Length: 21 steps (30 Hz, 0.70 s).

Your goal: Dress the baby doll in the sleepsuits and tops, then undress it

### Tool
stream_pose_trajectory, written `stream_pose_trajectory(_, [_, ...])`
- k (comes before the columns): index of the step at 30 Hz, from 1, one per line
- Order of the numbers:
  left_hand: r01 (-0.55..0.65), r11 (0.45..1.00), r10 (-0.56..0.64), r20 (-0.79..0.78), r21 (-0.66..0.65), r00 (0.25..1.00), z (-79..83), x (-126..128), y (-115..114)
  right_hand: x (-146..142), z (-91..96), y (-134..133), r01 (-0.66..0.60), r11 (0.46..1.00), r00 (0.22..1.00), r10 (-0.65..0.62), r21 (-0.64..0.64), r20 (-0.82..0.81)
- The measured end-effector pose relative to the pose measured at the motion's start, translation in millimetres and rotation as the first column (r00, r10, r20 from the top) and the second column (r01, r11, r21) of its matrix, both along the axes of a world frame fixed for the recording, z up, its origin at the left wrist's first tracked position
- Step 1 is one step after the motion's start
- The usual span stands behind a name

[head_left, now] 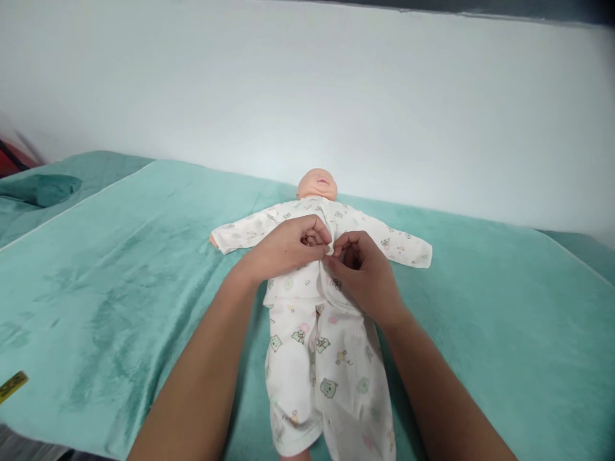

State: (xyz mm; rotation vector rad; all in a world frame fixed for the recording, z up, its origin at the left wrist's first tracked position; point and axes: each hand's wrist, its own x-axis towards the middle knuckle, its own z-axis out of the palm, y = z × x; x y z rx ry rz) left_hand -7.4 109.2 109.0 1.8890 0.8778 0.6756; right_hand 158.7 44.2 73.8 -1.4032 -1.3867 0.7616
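Note:
A baby doll [317,184] lies on its back on a teal towel [120,275], dressed in a white printed shirt [250,230] and matching trousers [327,371]. My left hand [286,246] and my right hand [365,275] meet over the doll's chest. Both pinch the front edges of the shirt between curled fingers, fingertips almost touching at the middle of the chest. The doll's sleeves are spread out to either side.
A white wall [307,96] rises behind the towel. A folded dark teal cloth [41,190] lies at the far left, with something red behind it. A yellow strip [12,386] pokes in at the left edge near the towel's front border.

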Motion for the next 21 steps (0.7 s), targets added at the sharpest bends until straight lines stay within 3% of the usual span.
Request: stream_pose_trajectory(21, [-0.001,1.0,0.003,0.062,-0.027,0.998,-2.6,2.1,-0.4,1.2,-2.1,0.4,-0.01,1.0,1.0,0.01,-0.005,0.004])
